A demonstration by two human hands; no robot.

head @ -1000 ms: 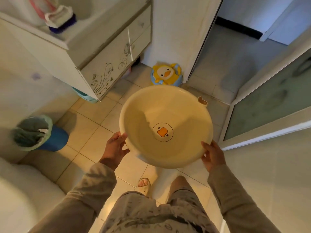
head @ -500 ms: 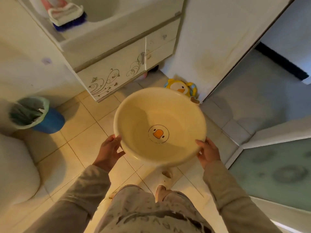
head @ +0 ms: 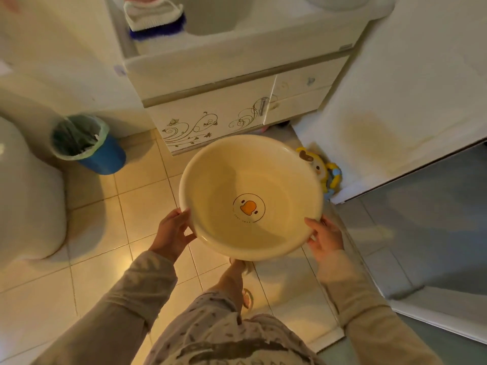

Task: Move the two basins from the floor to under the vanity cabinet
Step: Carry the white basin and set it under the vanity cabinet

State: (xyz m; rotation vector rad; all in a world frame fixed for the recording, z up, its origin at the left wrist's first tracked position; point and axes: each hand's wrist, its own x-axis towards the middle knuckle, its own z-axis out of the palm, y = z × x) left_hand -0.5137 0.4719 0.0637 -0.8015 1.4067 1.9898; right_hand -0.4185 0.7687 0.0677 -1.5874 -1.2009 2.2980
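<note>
Hands, left (head: 172, 234) and right (head: 325, 237), pinch the cream basin (head: 250, 197) rim; you could clip the vanity cabinet (head: 213, 127) door lowering it.

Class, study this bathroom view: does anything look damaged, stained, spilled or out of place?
One thing stands out: a yellowish stain discolours the white wall panel right of the vanity cabinet. The basin is empty and held at its rim by both hands, left hand and right hand. Nothing has spilled.

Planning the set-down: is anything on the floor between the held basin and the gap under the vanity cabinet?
Nothing visible. Both hands, left hand and right hand, hold the yellow basin above bare floor tiles before the vanity cabinet. The duck toy sits off right.
</note>
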